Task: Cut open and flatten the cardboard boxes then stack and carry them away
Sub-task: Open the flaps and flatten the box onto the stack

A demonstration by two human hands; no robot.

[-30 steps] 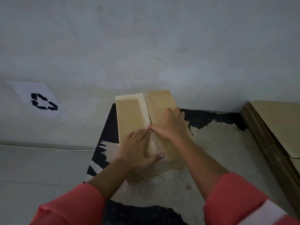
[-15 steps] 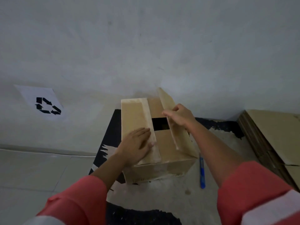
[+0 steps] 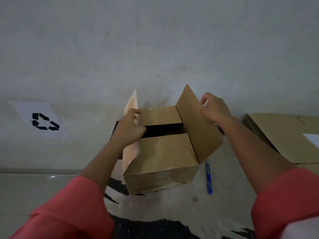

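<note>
Cardboard box (image 3: 161, 176) stands on a worn surface (image 3: 172, 206), black and pale, close to a grey wall (image 3: 155, 49). Its top is partly opened. The left hand (image 3: 129, 130) has its fingers curled around the left flap (image 3: 132, 104) and holds it almost upright. The right hand (image 3: 214, 109) pinches the far edge of the right flap (image 3: 198, 128), which is tilted outward over the right side of the box. Between them the two inner flaps (image 3: 158, 114) lie flat, with a dark gap between their edges.

A blue utility knife (image 3: 209, 178) lies on the surface just beside the box, on its right, and no hand touches it. Further right, apart from the box, a stack of flattened cardboard (image 3: 283, 135) rests against the wall. On the wall at the left hangs a white sheet with a black recycling sign (image 3: 44, 121). Both arms wear pink-red sleeves (image 3: 72, 204). I cannot tell if the surface is a tabletop or a mat on the floor.
</note>
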